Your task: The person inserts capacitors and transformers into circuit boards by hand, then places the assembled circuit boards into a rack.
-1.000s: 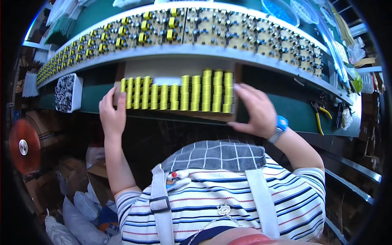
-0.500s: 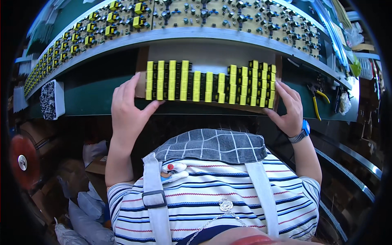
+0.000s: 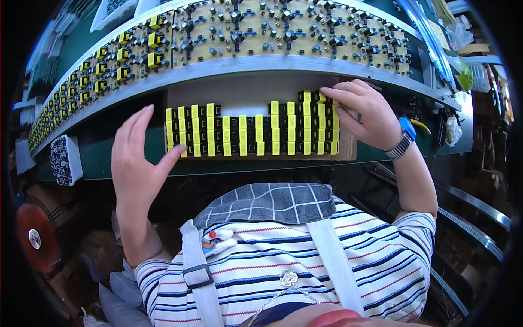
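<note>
Rows of small yellow-and-black transformers stand packed together in a shallow cardboard tray on the green bench. The block's back edge is uneven, lower in the middle. My left hand is open by the left end, its thumb near the front corner and its fingers spread in the air. At the back right corner, my right hand, wearing a watch, has thumb and index finger around a transformer at the end of a column. The fingertips partly cover that piece.
Behind the tray, a metal rail borders circuit boards; those at left carry yellow transformers. A white box of small dark parts stands at left. Yellow-handled pliers lie at right, partly hidden, near a crumpled clear bag.
My right hand has gone from the tray's right side to the back right transformers. My left hand has come off the left side and opened wider. The whole view has shifted.
</note>
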